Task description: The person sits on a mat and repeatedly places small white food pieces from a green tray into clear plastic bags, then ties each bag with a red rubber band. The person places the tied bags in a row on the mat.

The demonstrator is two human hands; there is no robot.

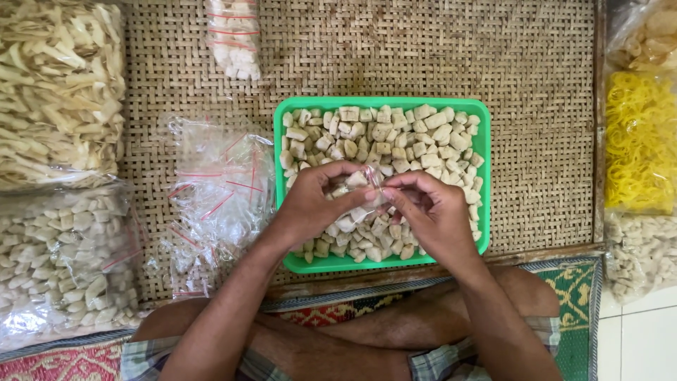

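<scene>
Left hand (pixel 310 204) and right hand (pixel 430 212) meet over green tray (pixel 381 104) of pale cracker pieces (pixel 402 137). Fingers of both pinched shut on small clear bag (pixel 367 190), partly filled; its outline hard to make out.

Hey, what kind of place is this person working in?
Likely a home snack-packing spot on the floor: a green tray of pale cracker pieces on a woven mat, a pile of small plastic bags, and big filled sacks.
</scene>
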